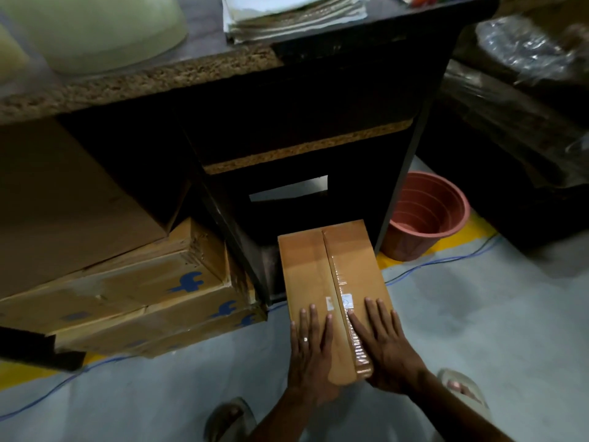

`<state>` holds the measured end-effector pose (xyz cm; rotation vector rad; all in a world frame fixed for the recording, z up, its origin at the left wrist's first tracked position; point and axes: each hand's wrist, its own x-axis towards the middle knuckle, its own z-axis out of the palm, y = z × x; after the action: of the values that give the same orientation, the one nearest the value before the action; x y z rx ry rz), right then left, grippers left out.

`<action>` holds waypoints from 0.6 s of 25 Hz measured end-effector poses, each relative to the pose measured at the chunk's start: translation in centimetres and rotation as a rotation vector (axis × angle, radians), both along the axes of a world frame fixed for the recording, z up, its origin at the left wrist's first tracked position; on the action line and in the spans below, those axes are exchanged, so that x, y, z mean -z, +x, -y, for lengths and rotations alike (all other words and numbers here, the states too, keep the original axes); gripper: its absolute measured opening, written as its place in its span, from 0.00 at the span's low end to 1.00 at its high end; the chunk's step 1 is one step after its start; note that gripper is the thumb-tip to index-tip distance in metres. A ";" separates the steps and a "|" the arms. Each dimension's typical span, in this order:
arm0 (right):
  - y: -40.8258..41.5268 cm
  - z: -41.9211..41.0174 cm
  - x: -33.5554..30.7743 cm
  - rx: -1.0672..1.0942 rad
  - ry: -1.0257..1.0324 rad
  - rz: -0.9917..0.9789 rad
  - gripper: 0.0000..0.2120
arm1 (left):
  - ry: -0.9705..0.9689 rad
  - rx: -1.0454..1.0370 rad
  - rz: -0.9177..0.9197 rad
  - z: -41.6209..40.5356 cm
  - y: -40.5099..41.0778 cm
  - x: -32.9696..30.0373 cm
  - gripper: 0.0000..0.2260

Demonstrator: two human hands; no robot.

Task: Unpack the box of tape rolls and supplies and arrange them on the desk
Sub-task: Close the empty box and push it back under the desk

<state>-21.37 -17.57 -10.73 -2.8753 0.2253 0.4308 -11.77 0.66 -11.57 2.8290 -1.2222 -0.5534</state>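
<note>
A closed brown cardboard box lies on the floor, its far end under the dark desk. Clear tape runs along its centre seam. My left hand rests flat on the near left flap, fingers straight. My right hand lies flat on the near right flap, its fingers touching the taped seam. The box's contents are hidden.
Stacked cardboard boxes sit left under the desk. A terracotta-coloured bucket stands right of the box. A blue cable runs over the floor. A paper stack and a pale round tub sit on the desk. My sandalled feet show below.
</note>
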 end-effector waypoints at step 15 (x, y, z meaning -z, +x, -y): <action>12.4 -0.4 -4.4 0.025 -0.084 0.010 0.34 | 0.043 -0.046 0.053 3.0 11.6 -3.2 0.41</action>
<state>-9.00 -17.12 -6.28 -2.9528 0.2834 0.4118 -0.14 -2.35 -8.41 2.9175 -1.1631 -0.5125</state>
